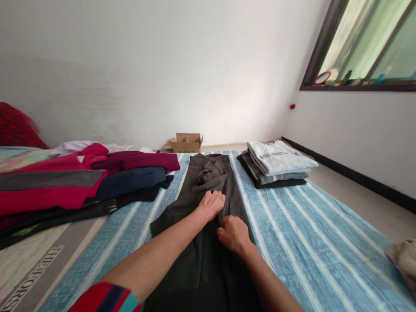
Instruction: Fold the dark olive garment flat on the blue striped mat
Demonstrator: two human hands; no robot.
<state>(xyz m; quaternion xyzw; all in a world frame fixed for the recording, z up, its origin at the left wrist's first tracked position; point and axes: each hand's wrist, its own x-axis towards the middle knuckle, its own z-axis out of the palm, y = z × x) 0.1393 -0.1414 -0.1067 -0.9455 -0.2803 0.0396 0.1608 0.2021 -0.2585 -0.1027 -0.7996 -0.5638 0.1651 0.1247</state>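
Dark grey trousers [201, 251] lie lengthwise on the striped bed sheet, waistband at the far end, with a bunched, wrinkled patch below it. My left hand [212, 204] is closed on the cloth near the middle of the upper part, fingers curled down into it. Just nearer and to the right, my right hand [233, 233] forms a fist on the same trousers beside a side pocket seam. The fingertips of both hands are hidden in the cloth.
Loose clothes in red, maroon, navy and black [130, 182] are heaped on the left. A folded stack topped by a white printed shirt [279, 157] sits at the right. Beyond the bed stands an open cardboard box [186, 143] by the wall. The blue striped sheet [292, 242] covers the bed.
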